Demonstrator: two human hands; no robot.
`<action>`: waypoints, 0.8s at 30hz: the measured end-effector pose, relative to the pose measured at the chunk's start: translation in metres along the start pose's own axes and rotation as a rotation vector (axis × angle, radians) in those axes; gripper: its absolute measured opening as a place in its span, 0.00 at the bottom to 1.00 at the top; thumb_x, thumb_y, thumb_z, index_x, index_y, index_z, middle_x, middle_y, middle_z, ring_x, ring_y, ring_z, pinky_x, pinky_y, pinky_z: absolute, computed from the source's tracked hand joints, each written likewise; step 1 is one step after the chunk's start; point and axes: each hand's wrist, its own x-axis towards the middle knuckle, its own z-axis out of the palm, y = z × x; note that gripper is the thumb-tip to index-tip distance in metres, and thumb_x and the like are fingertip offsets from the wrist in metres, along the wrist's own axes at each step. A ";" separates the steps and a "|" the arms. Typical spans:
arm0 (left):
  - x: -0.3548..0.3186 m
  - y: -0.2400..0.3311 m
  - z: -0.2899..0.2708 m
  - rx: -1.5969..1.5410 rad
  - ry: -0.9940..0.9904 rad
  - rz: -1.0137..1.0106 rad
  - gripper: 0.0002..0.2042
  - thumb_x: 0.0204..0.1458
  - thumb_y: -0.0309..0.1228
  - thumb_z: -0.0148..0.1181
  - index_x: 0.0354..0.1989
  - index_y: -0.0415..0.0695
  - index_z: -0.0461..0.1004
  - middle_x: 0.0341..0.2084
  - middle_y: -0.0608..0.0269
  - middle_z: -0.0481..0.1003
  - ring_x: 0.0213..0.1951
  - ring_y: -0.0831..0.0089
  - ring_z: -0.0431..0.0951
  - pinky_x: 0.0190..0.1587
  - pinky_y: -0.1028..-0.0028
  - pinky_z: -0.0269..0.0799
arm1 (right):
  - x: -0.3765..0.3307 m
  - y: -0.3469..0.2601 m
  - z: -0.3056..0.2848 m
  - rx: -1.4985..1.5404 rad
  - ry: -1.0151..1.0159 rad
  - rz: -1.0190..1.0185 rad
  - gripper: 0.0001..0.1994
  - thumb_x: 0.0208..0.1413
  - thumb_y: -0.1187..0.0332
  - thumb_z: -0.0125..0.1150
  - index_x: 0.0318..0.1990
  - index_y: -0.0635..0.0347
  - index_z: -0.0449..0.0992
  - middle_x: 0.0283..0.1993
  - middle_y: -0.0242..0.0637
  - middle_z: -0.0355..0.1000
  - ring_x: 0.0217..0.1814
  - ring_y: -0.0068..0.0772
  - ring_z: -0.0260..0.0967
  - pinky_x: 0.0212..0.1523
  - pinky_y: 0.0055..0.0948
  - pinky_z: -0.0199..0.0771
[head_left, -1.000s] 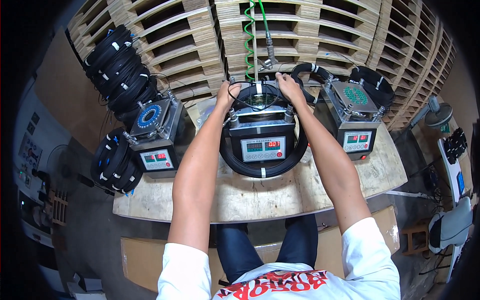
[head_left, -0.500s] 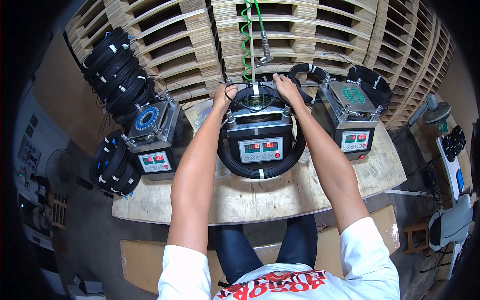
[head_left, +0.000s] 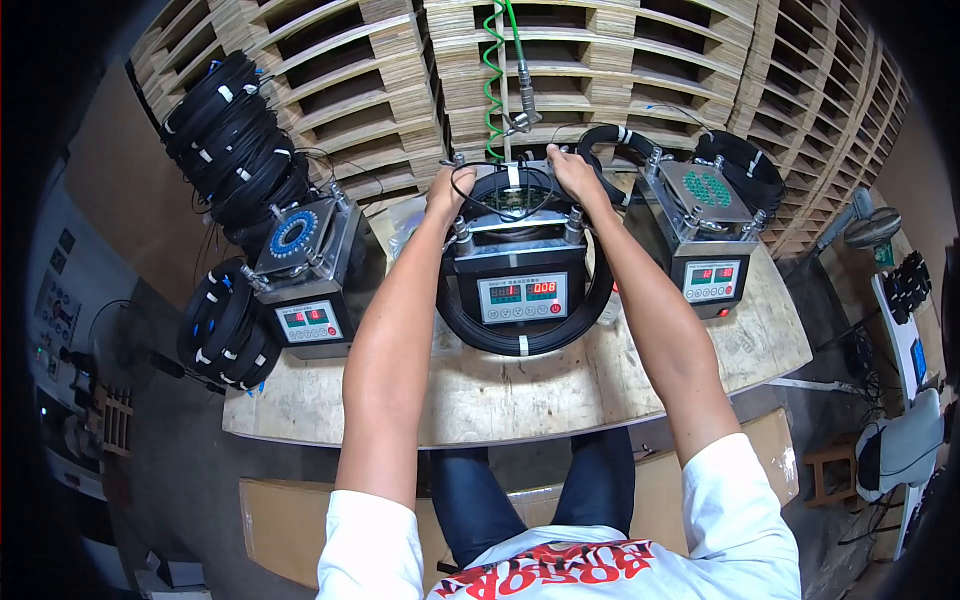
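Note:
At the middle polishing machine [head_left: 525, 268], a dark box with a lit red display, both my arms reach over to the far side. My left hand [head_left: 449, 192] is closed at the back left corner post, beside a loose loop of thin black cable [head_left: 500, 216]. At the back right corner, my right hand [head_left: 572, 174] curls round the other post, its thumb on top. The undersides of both hands are hidden. A big black cable coil [head_left: 523, 345] rings the machine, tied with white bands. Its top plate lies between my wrists, partly covered by cable.
Similar machines stand left [head_left: 305, 270] with a blue ring fixture and right [head_left: 705, 230] with a green one. Black cable coils [head_left: 225, 130] are stacked at the left. A green coiled hose with a metal air gun [head_left: 524, 112] hangs before wooden pallets [head_left: 640, 70]. The wooden table [head_left: 500, 400] curves toward me.
The readings on all three machine displays have changed. The hanging air gun has swung slightly left and down. Both hands stay at the back corners, the right shifting only slightly.

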 end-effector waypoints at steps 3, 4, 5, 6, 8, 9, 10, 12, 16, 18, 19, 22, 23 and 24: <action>-0.007 0.015 0.013 0.002 -0.029 -0.050 0.20 0.47 0.41 0.57 0.37 0.33 0.80 0.34 0.46 0.79 0.39 0.56 0.78 0.43 0.63 0.71 | 0.005 0.015 -0.003 0.031 0.024 0.011 0.33 0.64 0.40 0.38 0.58 0.56 0.76 0.61 0.57 0.70 0.67 0.60 0.64 0.68 0.45 0.60; -0.006 0.012 0.008 0.008 -0.042 -0.053 0.15 0.49 0.35 0.57 0.35 0.33 0.79 0.30 0.58 0.79 0.34 0.69 0.76 0.39 0.69 0.71 | 0.004 0.011 -0.002 0.032 0.026 0.011 0.33 0.63 0.41 0.38 0.58 0.57 0.76 0.61 0.57 0.70 0.67 0.60 0.64 0.68 0.45 0.61; -0.007 0.008 0.006 0.012 -0.040 -0.054 0.15 0.49 0.35 0.57 0.35 0.33 0.79 0.30 0.58 0.79 0.34 0.69 0.76 0.39 0.69 0.71 | 0.003 0.008 -0.001 0.031 0.030 0.013 0.33 0.63 0.41 0.38 0.58 0.58 0.76 0.61 0.57 0.69 0.67 0.59 0.64 0.68 0.45 0.61; -0.008 0.004 0.006 -0.058 -0.027 0.060 0.15 0.49 0.34 0.57 0.35 0.33 0.79 0.30 0.58 0.79 0.34 0.68 0.76 0.39 0.70 0.71 | 0.001 0.008 -0.002 0.032 0.029 0.013 0.33 0.63 0.41 0.38 0.58 0.58 0.76 0.61 0.57 0.69 0.67 0.59 0.64 0.68 0.45 0.61; -0.006 -0.007 0.000 -0.119 -0.009 0.175 0.14 0.49 0.34 0.57 0.35 0.33 0.79 0.31 0.57 0.79 0.34 0.68 0.76 0.38 0.70 0.71 | -0.002 0.002 -0.001 0.027 0.040 0.003 0.32 0.64 0.41 0.38 0.59 0.56 0.75 0.62 0.56 0.69 0.67 0.59 0.63 0.67 0.46 0.61; -0.004 -0.012 -0.001 -0.158 -0.041 0.180 0.18 0.47 0.38 0.60 0.37 0.33 0.78 0.30 0.52 0.79 0.35 0.61 0.78 0.40 0.66 0.71 | -0.004 0.000 0.000 0.030 0.039 0.002 0.32 0.64 0.41 0.38 0.59 0.56 0.75 0.62 0.56 0.69 0.67 0.59 0.63 0.67 0.46 0.61; -0.001 -0.015 -0.002 -0.199 -0.074 0.187 0.22 0.45 0.43 0.62 0.39 0.33 0.76 0.30 0.47 0.79 0.36 0.54 0.79 0.41 0.62 0.72 | -0.005 -0.001 0.000 0.029 0.045 0.007 0.32 0.64 0.40 0.38 0.60 0.55 0.75 0.62 0.55 0.69 0.67 0.59 0.63 0.67 0.47 0.61; 0.004 -0.022 -0.007 -0.196 -0.088 0.181 0.23 0.45 0.43 0.61 0.40 0.33 0.76 0.31 0.45 0.79 0.37 0.53 0.80 0.42 0.62 0.72 | -0.007 -0.005 0.001 0.033 0.050 0.010 0.32 0.64 0.40 0.38 0.61 0.53 0.74 0.63 0.55 0.69 0.68 0.59 0.63 0.67 0.48 0.62; 0.011 -0.012 0.003 -0.066 -0.099 -0.016 0.23 0.47 0.44 0.60 0.43 0.35 0.76 0.34 0.43 0.80 0.41 0.50 0.80 0.45 0.61 0.72 | -0.004 -0.001 0.000 0.004 0.067 0.053 0.32 0.64 0.39 0.38 0.60 0.52 0.75 0.62 0.54 0.70 0.68 0.59 0.63 0.67 0.49 0.62; 0.008 -0.012 0.004 -0.046 -0.067 -0.009 0.23 0.47 0.44 0.59 0.42 0.36 0.77 0.35 0.42 0.80 0.42 0.49 0.80 0.46 0.60 0.72 | -0.003 0.001 0.000 -0.006 0.076 0.045 0.32 0.64 0.39 0.38 0.59 0.53 0.75 0.61 0.54 0.70 0.67 0.60 0.63 0.67 0.49 0.62; 0.007 -0.012 0.004 -0.025 -0.035 -0.003 0.22 0.47 0.45 0.59 0.41 0.37 0.78 0.36 0.41 0.80 0.43 0.47 0.80 0.48 0.60 0.72 | -0.003 0.002 0.001 0.008 0.091 0.007 0.31 0.64 0.41 0.40 0.58 0.54 0.76 0.60 0.54 0.71 0.66 0.60 0.64 0.66 0.48 0.63; 0.007 -0.009 0.005 -0.002 -0.067 -0.037 0.24 0.47 0.47 0.58 0.44 0.38 0.78 0.37 0.41 0.80 0.43 0.45 0.80 0.49 0.59 0.71 | 0.000 0.008 0.000 0.015 0.114 -0.070 0.29 0.64 0.43 0.42 0.57 0.55 0.76 0.57 0.55 0.73 0.63 0.62 0.67 0.64 0.48 0.65; 0.008 -0.006 0.008 -0.007 -0.072 -0.035 0.24 0.47 0.47 0.58 0.44 0.38 0.78 0.37 0.41 0.80 0.43 0.45 0.80 0.49 0.59 0.71 | 0.003 0.013 -0.001 0.007 0.123 -0.109 0.28 0.64 0.45 0.44 0.56 0.56 0.77 0.56 0.56 0.74 0.62 0.62 0.68 0.63 0.48 0.66; 0.009 -0.003 0.011 0.005 -0.117 -0.043 0.25 0.47 0.46 0.59 0.47 0.37 0.76 0.38 0.42 0.80 0.43 0.47 0.80 0.49 0.60 0.72 | 0.004 0.018 -0.003 0.000 0.127 -0.106 0.28 0.64 0.45 0.44 0.56 0.56 0.77 0.56 0.56 0.74 0.62 0.62 0.68 0.63 0.48 0.66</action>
